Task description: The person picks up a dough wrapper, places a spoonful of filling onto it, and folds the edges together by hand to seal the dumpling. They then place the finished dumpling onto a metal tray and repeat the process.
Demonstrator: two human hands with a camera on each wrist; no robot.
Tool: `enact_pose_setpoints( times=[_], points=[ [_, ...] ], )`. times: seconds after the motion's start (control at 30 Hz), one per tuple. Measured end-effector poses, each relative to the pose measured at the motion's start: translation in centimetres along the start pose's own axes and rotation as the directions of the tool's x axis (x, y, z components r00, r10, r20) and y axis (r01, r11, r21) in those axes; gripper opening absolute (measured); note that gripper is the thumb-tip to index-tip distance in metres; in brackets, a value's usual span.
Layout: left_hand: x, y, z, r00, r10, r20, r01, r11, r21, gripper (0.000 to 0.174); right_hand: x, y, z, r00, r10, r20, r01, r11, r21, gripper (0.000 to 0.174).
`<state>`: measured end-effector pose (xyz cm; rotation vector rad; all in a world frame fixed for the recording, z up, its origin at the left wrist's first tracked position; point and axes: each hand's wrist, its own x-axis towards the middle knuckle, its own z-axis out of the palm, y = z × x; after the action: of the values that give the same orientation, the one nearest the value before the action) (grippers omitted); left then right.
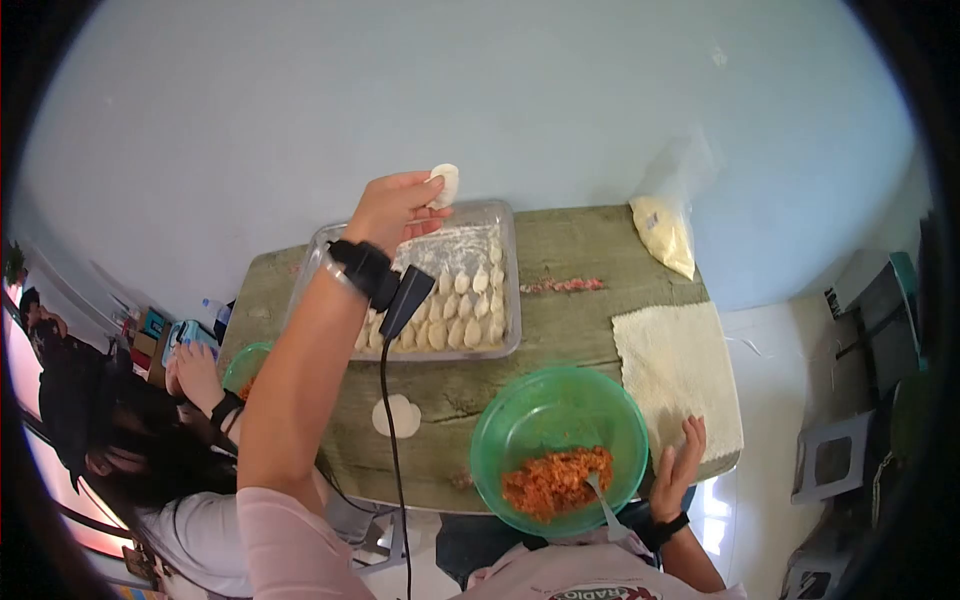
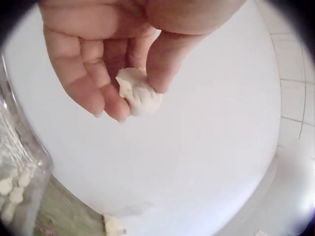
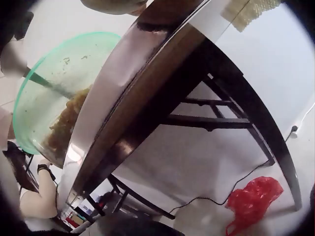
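Between thumb and fingers my left hand [image 1: 395, 208] pinches a white dumpling [image 1: 446, 184], raised over the far part of a metal tray [image 1: 515, 315]. Pleats show on the dumpling [image 2: 142, 96] in the left wrist view. Rows of dumplings [image 1: 462, 308] lie in the tray, whose far part is dusted with flour. My right hand [image 1: 678, 470] rests with fingers extended at the near edge of a cream cloth [image 1: 680, 360], beside a green bowl [image 1: 490, 400]. Reddish filling [image 1: 550, 485] and a spoon [image 1: 600, 495] are in the bowl.
Round dough wrappers [image 1: 398, 416] lie left of the bowl. A bag of pale yellow flour [image 1: 663, 235] stands by the wall. To the left sits another person [image 1: 190, 540] near a second green bowl [image 1: 243, 368]. A cable [image 1: 392, 440] hangs from my left wrist.
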<state>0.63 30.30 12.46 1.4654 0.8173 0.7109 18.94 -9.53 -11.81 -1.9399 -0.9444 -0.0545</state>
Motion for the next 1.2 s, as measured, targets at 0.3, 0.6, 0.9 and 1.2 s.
enact_pose_setpoints(
  times=[0.3,0.6,0.9,1.2],
  points=[
    [15.7,-15.8,-2.8,0.986,0.023,0.164,-0.163,0.285,0.944,0.029,-0.2,-0.2,0.3,1.000,0.005,0.012,-0.004,0.997,-0.076,0.042],
    [17.1,-20.1,-0.3,0.951,-0.192,-0.240,0.307,0.532,0.789,0.027,0.0,-0.6,0.7,0.999,0.051,-0.017,-0.052,0.996,-0.069,0.041],
    [16.2,-21.0,2.2,0.913,-0.142,-0.382,0.407,0.335,0.850,0.021,0.1,-0.5,0.7,0.999,0.054,-0.006,-0.054,0.997,-0.046,0.041],
    [15.2,-19.7,2.5,0.940,-0.129,-0.315,0.339,0.287,0.896,0.025,0.5,-0.8,0.5,0.999,0.033,0.035,-0.030,0.996,-0.084,0.040]
  ],
)
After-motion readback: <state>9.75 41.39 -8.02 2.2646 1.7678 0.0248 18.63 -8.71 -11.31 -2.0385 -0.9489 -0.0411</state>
